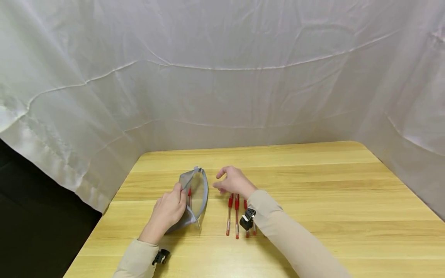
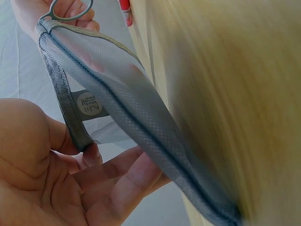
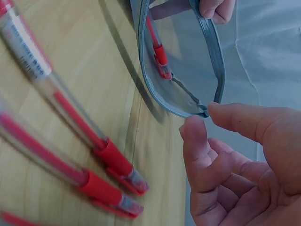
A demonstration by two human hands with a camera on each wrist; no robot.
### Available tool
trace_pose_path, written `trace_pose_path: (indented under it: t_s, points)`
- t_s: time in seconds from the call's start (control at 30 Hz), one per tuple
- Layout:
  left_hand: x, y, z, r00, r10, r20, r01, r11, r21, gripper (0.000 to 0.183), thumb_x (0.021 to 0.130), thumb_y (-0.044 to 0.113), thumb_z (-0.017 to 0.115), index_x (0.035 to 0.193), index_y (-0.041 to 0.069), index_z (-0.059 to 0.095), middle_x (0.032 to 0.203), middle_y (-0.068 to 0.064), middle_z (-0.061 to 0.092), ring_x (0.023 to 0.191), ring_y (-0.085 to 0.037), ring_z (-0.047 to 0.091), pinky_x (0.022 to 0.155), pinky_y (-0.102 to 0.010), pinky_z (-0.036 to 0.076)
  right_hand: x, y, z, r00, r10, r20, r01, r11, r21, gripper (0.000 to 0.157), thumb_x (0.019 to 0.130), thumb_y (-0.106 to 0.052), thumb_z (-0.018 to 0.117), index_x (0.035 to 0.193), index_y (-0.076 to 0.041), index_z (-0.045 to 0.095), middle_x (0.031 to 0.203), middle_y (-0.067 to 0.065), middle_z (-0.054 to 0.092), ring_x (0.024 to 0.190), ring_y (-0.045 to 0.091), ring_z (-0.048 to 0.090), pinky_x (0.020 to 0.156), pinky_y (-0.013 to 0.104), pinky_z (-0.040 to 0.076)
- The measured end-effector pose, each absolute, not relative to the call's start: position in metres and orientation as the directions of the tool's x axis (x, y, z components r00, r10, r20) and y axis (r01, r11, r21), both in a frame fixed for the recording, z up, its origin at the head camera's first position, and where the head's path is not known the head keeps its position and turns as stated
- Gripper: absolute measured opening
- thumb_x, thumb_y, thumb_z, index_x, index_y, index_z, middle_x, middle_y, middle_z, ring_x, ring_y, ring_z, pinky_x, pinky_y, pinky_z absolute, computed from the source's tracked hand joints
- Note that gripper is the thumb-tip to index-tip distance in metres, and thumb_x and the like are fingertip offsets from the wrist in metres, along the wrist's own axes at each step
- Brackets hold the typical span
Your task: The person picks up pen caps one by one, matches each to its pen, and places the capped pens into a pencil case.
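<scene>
My left hand [image 1: 168,208] pinches the side of a grey-blue mesh zipper pouch [image 1: 206,191], its mouth gaping toward the right. In the left wrist view, thumb and fingers grip the edge of the pouch [image 2: 127,120] near a dark label. One red-capped pen [image 3: 160,54] lies inside the pouch. Just right of the mouth is my right hand [image 1: 234,181], with thumb and forefinger apart and nothing between them. Below that hand, several red-capped pens [image 1: 237,216] lie side by side on the table, partly hidden by the right wrist and sleeve.
The wood-grain table [image 1: 330,200] runs under everything. A pale cloth curtain [image 1: 243,100] hangs behind it and along both sides. Dark material [image 1: 34,216] fills the lower left, beyond the table edge. A metal ring [image 1: 198,223] hangs at the near end of the pouch's zipper.
</scene>
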State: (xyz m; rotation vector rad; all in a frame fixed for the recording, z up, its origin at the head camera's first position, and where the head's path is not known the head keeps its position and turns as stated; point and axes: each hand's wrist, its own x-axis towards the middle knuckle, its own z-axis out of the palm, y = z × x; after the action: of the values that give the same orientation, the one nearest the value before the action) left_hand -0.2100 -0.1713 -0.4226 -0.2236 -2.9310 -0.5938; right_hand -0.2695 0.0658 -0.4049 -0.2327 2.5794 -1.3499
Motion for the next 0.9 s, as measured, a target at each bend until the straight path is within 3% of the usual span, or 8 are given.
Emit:
trace_pose_path:
  t_s: [0.2,0.47,0.63,0.9]
  points:
    - [-0.21,-0.17,-0.422,-0.978,0.121,0.171,0.178,0.909,0.378,0.019,0.113,0.022,0.042,0.102,0.009,0.051,0.067,-0.009,0.051,0.059,-0.025,0.051,0.052,-0.037,0.038,-0.264,0.076,-0.404,-0.956,-0.256,-0.145,-0.043,0.609,-0.792,0.032,0.099,-0.019,0.078,0.124,-0.002,0.066,0.087,0.014,0.078,0.079,0.027,0.079,0.076,0.038,0.062]
    - [-0.211,-0.17,-0.423,-0.983,0.108,0.145,0.155,0.917,0.368,0.02,0.113,0.023,0.04,0.105,0.009,0.052,0.069,-0.01,0.053,0.059,-0.025,0.052,0.053,-0.037,0.038,-0.255,0.083,-0.402,-0.948,-0.27,-0.169,-0.046,0.64,-0.767,0.031,0.101,-0.019,0.076,0.124,-0.001,0.067,0.074,0.01,0.073,0.069,0.023,0.076,0.069,0.032,0.061]
    - [-0.21,-0.172,-0.424,-0.983,0.11,0.144,0.156,0.918,0.365,0.019,0.113,0.023,0.041,0.106,0.009,0.052,0.069,-0.01,0.053,0.059,-0.025,0.052,0.052,-0.037,0.038,-0.252,0.085,-0.405,-0.946,-0.264,-0.187,-0.04,0.668,-0.743,0.022,0.1,-0.018,0.078,0.113,-0.004,0.068,0.067,0.008,0.072,0.064,0.022,0.076,0.068,0.028,0.058]
    - [-0.211,-0.171,-0.424,-0.982,0.112,0.152,0.161,0.918,0.363,0.02,0.113,0.023,0.041,0.106,0.008,0.052,0.069,-0.01,0.053,0.058,-0.025,0.052,0.052,-0.037,0.038,-0.25,0.086,-0.406,-0.93,-0.29,-0.225,-0.038,0.686,-0.727,0.016,0.099,-0.018,0.078,0.101,-0.007,0.067,0.063,0.005,0.071,0.062,0.022,0.075,0.063,0.032,0.057]
